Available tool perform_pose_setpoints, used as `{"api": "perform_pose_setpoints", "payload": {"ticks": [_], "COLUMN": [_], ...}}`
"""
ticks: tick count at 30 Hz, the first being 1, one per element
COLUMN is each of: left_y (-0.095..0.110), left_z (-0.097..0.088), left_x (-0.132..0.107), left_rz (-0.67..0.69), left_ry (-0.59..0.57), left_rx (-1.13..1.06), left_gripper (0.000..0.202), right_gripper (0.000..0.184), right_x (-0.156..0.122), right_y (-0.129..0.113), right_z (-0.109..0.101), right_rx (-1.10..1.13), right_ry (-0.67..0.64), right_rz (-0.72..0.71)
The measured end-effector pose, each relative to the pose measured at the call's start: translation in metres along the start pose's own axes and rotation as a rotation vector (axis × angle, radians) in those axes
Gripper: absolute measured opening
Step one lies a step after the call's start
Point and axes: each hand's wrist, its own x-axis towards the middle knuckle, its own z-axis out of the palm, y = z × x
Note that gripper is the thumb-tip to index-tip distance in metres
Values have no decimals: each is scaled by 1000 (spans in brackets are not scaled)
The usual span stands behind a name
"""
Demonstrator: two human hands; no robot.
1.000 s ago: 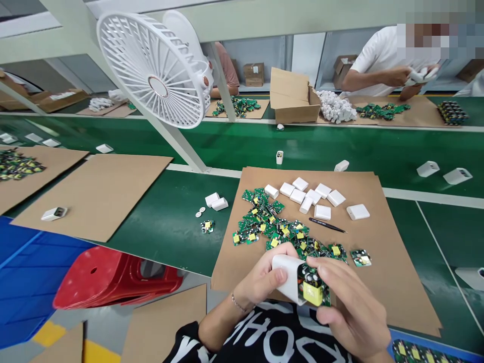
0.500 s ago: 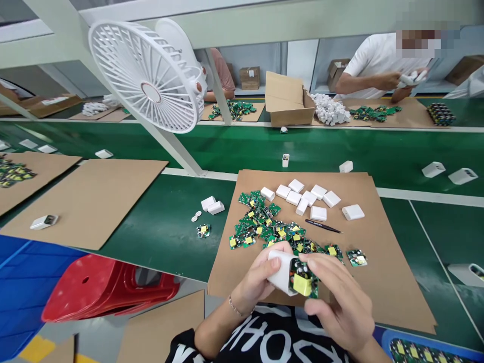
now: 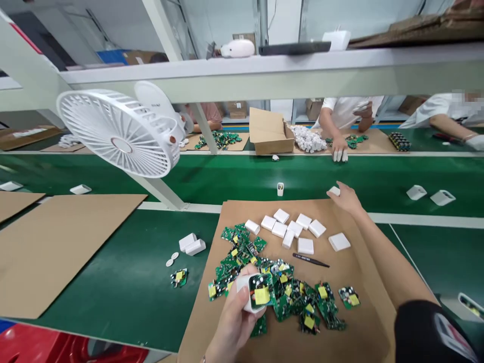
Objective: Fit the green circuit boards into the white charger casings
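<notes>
A worker's left hand (image 3: 233,318) grips a white casing (image 3: 244,284) above a cardboard sheet (image 3: 363,333) — its open end faces right, and a circuit board (image 3: 261,295) juts from it, roughly in line with the casing's long axis, which runs left to right. Well apart, ahead and to the right, the right hand (image 3: 346,197) pinches a second casing (image 3: 334,191) by the near edge of the green belt (image 3: 227,174) — leaving the left hand much the nearer to the loose boards (image 3: 282,305).
</notes>
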Motion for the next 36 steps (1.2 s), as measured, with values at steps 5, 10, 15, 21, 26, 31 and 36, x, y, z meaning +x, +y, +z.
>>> {"api": "perform_pose_setpoints", "payload": {"ticks": [5,10,15,21,26,31,36], "left_y": [2,7,5,-11,-16,-11,-6], "left_z": [-2,5,11,17,15,14,17], "left_x": [7,14,16,3,-11,-21,-25], "left_rz": [51,103,74,30,-17,-10,0], "left_ry": [68,7,-64,-98,-83,-122,-130], "left_rx": [7,16,22,54,122,203,242], "left_gripper": [33,35,39,45,52,55,55], "right_gripper": [33,27,44,66,45,52,55], "right_x": [28,-6,-74,-154,-177,-194,-199], "right_y": [34,31,-47,-197,-227,-224,-224], "right_z": [11,12,6,21,27,14,18], "right_rx": [-8,-83,-36,536,810,794,706], "right_ry": [27,-149,-263,-360,-48,-82,-149], "right_rz": [28,169,197,-21,28,12,-99]}}
